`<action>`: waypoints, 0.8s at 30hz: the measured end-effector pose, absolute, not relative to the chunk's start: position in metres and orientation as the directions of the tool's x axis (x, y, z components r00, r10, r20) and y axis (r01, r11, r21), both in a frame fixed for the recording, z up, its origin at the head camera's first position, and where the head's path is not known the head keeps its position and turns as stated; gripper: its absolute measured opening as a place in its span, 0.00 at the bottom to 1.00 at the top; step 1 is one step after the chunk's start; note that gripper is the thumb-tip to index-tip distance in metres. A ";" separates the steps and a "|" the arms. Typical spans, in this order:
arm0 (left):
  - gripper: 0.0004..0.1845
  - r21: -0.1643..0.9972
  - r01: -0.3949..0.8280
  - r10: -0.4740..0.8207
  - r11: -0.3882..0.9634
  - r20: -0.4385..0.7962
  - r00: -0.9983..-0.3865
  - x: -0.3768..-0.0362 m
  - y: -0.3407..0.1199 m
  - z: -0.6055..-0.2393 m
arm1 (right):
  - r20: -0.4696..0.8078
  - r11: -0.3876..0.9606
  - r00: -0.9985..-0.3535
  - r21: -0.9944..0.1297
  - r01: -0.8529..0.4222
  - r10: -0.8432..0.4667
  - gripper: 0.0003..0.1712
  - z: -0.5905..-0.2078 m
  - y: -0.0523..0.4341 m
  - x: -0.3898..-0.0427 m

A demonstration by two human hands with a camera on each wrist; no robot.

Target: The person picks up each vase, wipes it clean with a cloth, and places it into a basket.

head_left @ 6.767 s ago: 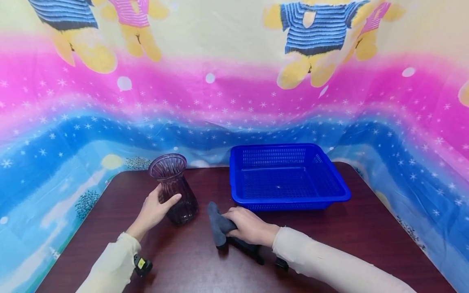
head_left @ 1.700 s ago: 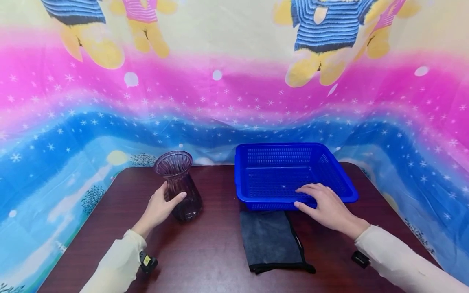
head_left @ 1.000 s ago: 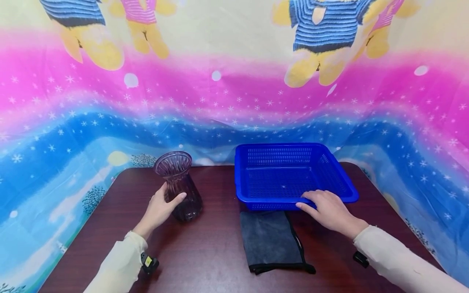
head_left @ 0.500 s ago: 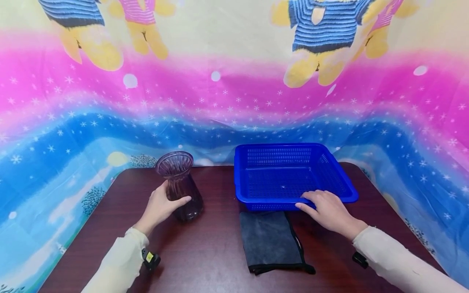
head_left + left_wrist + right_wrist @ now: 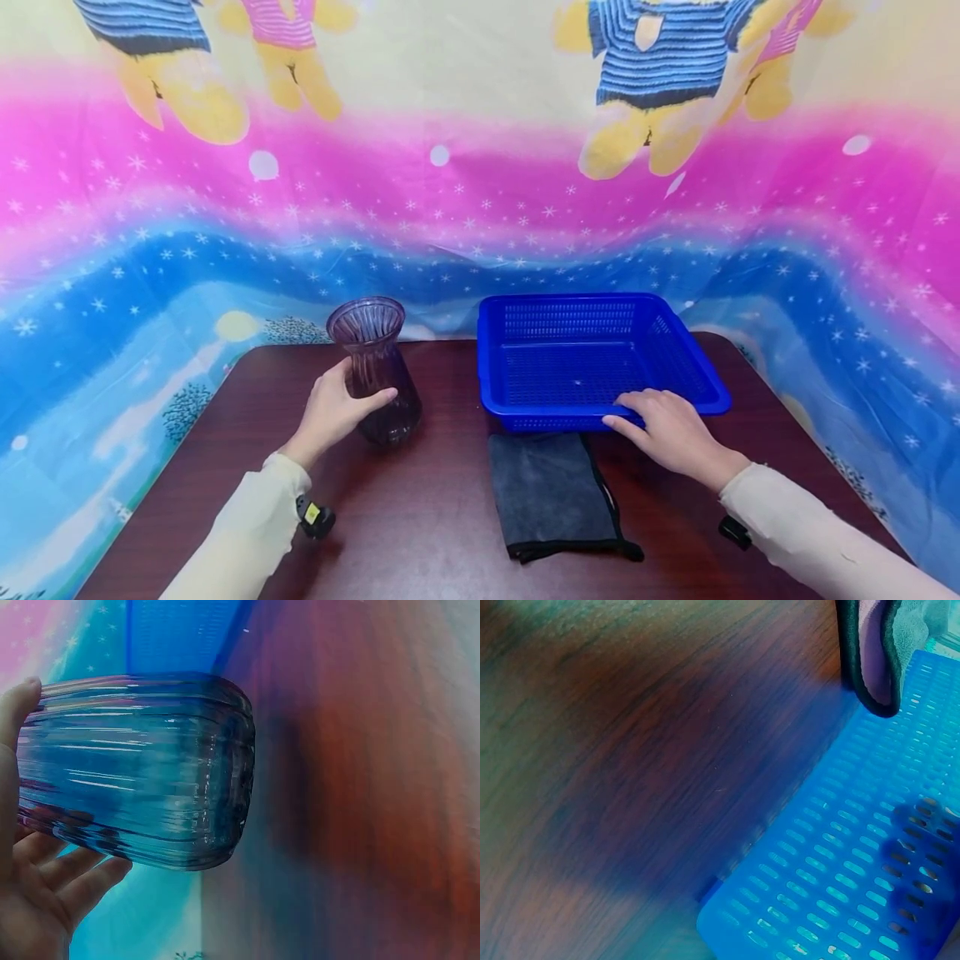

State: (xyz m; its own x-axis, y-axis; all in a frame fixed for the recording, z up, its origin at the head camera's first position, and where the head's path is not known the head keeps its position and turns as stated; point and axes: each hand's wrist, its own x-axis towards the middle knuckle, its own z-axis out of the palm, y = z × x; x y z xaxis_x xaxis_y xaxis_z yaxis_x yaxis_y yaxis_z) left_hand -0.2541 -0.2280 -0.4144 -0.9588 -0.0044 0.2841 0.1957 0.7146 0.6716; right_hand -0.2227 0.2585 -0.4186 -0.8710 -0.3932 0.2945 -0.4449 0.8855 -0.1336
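My left hand (image 5: 336, 410) holds a purple-tinted glass vase (image 5: 386, 387) round its narrow middle, thumb across the front. The vase has a flared, ribbed mouth and leans slightly. In the left wrist view the ribbed lower body of the vase (image 5: 135, 772) lies across the picture, its base near the table with a shadow beside it. My right hand (image 5: 675, 433) grips the near rim of a blue plastic basket (image 5: 491, 350), fingers over the rim and thumb outside. Through the slots of the basket wall (image 5: 817, 900) in the right wrist view, the fingers show as a dark patch.
A folded dark grey cloth (image 5: 551, 492) with black edging lies against the basket's near side. Both stand on a dark reddish wooden table (image 5: 420, 517). A printed curtain (image 5: 450, 208) hangs round the table's back and sides.
My right hand earlier held the bunched cloth near the vase; the cloth now lies folded by the basket, whose rim that hand grips. Lately the vase has shifted slightly up and right.
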 end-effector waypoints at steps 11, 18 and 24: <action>0.36 0.668 0.228 -0.006 0.708 0.329 -0.944 -0.258 -0.220 -0.386 | 0.301 0.886 -0.871 -0.138 -0.442 -0.388 0.25 -0.420 0.259 -0.222; 0.36 0.632 0.235 0.001 0.738 0.348 -0.937 -0.259 -0.212 -0.375 | 0.309 0.884 -0.868 -0.140 -0.446 -0.389 0.24 -0.419 0.259 -0.222; 0.39 0.610 0.233 0.009 0.758 0.347 -0.938 -0.262 -0.204 -0.364 | 0.320 0.883 -0.863 -0.133 -0.450 -0.391 0.24 -0.420 0.259 -0.222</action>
